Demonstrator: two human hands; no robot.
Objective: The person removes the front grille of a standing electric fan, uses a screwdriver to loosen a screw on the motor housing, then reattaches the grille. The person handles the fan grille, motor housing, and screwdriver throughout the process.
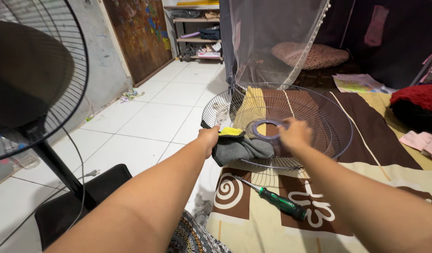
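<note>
The left hand (209,138) is closed around a grey and yellow cloth (239,145), which it presses against the near rim of the round wire fan guard (319,112). The right hand (294,135) lies on the wires beside the guard's centre ring (265,129); I cannot tell how far its fingers are open. The guard lies on a patterned blanket (366,154), near its left edge. A green-handled screwdriver (279,201) lies on the blanket in front of the guard. A standing fan (33,75) is on the tiled floor to the left.
</note>
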